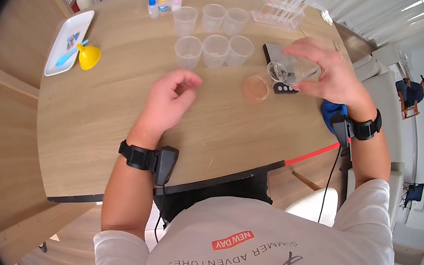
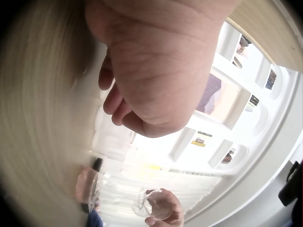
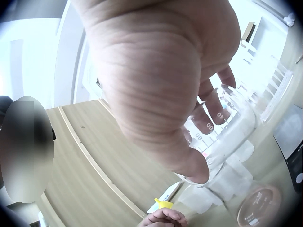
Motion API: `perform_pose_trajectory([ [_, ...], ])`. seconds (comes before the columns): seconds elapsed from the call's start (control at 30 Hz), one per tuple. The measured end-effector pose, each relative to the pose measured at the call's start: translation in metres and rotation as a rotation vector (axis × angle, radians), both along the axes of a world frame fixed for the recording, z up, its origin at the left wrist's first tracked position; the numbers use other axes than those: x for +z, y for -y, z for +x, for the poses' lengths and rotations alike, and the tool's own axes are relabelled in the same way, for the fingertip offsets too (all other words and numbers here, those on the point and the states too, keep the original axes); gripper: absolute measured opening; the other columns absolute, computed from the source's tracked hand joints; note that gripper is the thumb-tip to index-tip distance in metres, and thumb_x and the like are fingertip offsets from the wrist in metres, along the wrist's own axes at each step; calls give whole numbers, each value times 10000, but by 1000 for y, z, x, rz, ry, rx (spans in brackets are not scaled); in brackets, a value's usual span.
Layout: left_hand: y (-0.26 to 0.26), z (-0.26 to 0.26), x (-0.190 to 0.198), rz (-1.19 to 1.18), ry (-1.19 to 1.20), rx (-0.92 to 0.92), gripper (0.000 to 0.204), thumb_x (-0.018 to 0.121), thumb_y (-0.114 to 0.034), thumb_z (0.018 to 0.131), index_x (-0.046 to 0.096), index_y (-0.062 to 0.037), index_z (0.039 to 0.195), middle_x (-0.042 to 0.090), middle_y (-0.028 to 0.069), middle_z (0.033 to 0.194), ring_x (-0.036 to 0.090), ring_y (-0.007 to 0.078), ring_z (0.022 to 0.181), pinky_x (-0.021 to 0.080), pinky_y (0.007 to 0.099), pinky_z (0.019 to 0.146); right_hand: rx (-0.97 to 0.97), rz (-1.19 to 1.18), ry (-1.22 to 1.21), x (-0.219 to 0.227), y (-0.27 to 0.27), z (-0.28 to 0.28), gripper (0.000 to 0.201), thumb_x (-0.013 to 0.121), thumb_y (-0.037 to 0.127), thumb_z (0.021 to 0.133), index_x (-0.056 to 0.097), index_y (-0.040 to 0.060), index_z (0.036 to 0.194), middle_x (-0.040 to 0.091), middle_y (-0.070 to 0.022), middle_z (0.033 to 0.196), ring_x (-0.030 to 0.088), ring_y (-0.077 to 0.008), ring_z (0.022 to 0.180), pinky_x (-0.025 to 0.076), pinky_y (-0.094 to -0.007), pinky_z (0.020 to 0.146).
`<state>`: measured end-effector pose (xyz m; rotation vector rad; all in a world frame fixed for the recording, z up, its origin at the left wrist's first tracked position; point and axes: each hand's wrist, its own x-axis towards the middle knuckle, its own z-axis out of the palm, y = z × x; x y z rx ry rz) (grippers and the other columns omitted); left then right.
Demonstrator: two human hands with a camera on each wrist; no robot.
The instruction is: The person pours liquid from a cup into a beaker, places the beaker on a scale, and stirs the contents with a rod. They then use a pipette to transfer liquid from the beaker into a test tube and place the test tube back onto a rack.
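Note:
Tilted on its side, a clear glass vessel with printed marks is held by the right hand, thumb below and fingers above. The right wrist view shows the thumb and fingers around that vessel. Just left of it, a round clear container with a pinkish-brown bottom stands on the table. Under the held vessel lies a dark flat device with buttons, partly hidden. The left hand is over the table, fingers loosely bent, holding nothing; the left wrist view shows its palm side.
Several clear plastic cups stand in two rows beyond the hands. Behind them are small colour-capped bottles. A clear tube rack is at the back right. A yellow funnel sits beside a white tray at the left.

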<state>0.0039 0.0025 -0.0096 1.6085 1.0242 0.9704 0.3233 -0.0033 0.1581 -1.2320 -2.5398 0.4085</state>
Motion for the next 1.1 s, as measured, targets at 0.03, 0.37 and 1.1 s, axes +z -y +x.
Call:
perform_pose_trajectory([
  [0.03, 0, 1, -1, 8, 14, -5, 185, 581, 30, 881, 660, -48, 1029, 639, -24, 962, 563, 77, 860, 476, 243, 794, -7, 1, -4, 1, 1, -1, 643, 815, 19, 657, 643, 122, 1267, 629, -115, 1217, 608, -326, 1080, 523, -389, 865],
  [0.37, -1, -4, -8, -20, 55, -7, 174, 582, 32, 905, 661, -48, 1037, 641, -36, 962, 572, 66, 874, 477, 238, 806, -308, -97, -656, -53, -17, 37, 579, 802, -18, 745, 567, 53, 1269, 620, -79, 1203, 597, -179, 1057, 506, -300, 889],
  [1.1, -1, -1, -4, 35, 25, -12, 187, 572, 53, 890, 665, -44, 1020, 646, -26, 969, 580, 77, 898, 479, 249, 823, -671, 488, -515, -134, 10, 34, 674, 842, 167, 755, 518, 5, 1323, 589, -74, 1238, 541, -126, 960, 484, -277, 793],
])
